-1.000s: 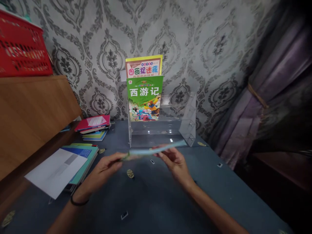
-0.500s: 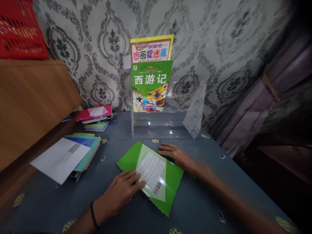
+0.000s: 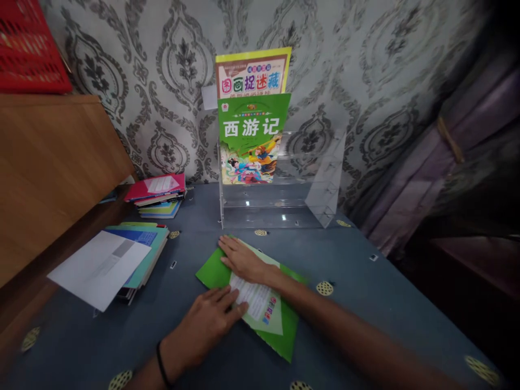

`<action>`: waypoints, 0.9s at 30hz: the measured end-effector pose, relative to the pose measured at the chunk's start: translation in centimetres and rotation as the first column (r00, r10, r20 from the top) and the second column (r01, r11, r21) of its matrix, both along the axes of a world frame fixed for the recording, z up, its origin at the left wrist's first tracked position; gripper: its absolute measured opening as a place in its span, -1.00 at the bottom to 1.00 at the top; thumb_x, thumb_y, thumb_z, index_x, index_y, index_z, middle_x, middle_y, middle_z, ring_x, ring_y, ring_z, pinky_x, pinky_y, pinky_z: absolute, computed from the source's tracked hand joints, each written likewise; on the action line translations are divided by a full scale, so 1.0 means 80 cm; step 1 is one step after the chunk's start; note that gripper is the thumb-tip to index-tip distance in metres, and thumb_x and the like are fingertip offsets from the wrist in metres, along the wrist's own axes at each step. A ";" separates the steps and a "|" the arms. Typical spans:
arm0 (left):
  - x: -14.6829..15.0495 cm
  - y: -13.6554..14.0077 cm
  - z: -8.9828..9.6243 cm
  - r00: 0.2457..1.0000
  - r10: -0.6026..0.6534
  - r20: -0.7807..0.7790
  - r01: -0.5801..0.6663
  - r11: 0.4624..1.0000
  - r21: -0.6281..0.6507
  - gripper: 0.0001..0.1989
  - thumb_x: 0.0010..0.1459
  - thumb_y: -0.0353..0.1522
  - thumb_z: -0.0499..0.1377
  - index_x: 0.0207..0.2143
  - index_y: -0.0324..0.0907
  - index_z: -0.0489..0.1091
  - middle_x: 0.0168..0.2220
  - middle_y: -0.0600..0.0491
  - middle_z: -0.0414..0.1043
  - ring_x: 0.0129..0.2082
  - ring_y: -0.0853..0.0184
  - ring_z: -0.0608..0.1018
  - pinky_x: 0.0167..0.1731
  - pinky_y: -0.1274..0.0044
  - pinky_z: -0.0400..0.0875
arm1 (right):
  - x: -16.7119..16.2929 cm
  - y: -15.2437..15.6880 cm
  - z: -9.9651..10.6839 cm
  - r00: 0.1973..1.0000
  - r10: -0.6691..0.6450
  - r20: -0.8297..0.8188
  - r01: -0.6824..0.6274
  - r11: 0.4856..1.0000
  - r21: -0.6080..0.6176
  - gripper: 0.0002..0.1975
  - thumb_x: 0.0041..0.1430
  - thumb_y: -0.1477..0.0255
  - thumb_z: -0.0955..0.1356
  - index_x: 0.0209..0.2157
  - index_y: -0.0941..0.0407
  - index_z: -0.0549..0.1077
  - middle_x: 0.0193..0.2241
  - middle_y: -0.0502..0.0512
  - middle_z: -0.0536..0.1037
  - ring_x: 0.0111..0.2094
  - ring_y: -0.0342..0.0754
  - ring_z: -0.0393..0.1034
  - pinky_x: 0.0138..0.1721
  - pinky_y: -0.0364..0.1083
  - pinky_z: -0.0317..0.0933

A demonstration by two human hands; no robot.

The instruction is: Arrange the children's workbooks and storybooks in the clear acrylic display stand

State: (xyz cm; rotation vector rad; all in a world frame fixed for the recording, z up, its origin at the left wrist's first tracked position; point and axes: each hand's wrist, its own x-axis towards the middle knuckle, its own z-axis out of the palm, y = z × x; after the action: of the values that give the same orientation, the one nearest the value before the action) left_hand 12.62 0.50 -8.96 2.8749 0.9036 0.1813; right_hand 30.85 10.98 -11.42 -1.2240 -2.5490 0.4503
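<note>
1. What we see changed: half a second ago our right hand lay just beyond the far edge of the green book; now it lies across the cover, fingertips toward the far left corner.
2. We take this to mean that both hands now bear on the book, pressing or steadying it flat, though how hard we cannot tell.
3. The right hand is flat, its fingers stretched out and closed around nothing. The left hand (the one with the black wristband) rests loosely uncurled on the near left edge, fingers slightly apart, thumb over the cover.
4. The book lies askew on the table, well in from the table's right edge. It is nearer to us than the clear rack by the far edge, and apart from it.
5. As for its looks, we have a thin, bright green cover crossed by a paler band. On that sits a whitish panel of small print, partly hidden by our right hand, with colourful characters beside it. The print is too blurred for us to read.
</note>
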 end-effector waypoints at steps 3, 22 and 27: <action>0.001 0.000 0.002 1.000 -0.001 -0.015 0.001 1.000 0.029 -0.57 0.33 -0.50 0.08 0.21 -0.04 0.28 0.17 -0.04 0.42 0.18 0.16 0.47 0.10 0.34 0.41 | 0.024 0.007 -0.015 0.988 -0.154 0.015 0.153 0.986 0.063 -0.41 0.42 0.26 0.15 0.34 0.30 0.16 0.36 0.41 0.15 0.39 0.21 -0.02 0.34 0.25 0.00; 0.088 -0.041 -0.076 0.980 0.188 -0.071 -0.170 0.964 0.206 -0.60 0.18 -0.53 0.13 0.07 -0.44 0.44 -0.18 -0.45 0.55 -0.32 0.02 0.64 -0.52 0.41 0.52 | 0.033 -0.033 0.018 0.986 0.163 -0.023 -0.164 0.986 -0.018 -0.49 0.43 0.34 0.16 0.35 0.12 0.20 0.33 0.23 0.24 0.37 0.08 0.04 0.37 0.18 -0.04; 0.097 -0.054 -0.083 0.935 0.343 -0.088 -0.303 0.903 0.305 -0.63 0.15 -0.51 0.17 0.02 -0.36 0.48 -0.14 -0.37 0.54 -0.32 0.09 0.61 -0.52 0.43 0.51 | 0.061 -0.069 -0.010 1.000 -0.009 -0.010 0.010 0.995 0.096 -0.41 0.43 0.20 0.16 0.37 0.18 0.14 0.37 0.29 0.12 0.39 0.13 -0.04 0.35 0.20 0.02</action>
State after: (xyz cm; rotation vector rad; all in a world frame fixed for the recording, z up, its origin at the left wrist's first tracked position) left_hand 20.38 -3.80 -15.57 3.0021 1.5006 0.1532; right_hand 35.73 5.42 -12.25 -1.1963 -2.5243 0.3270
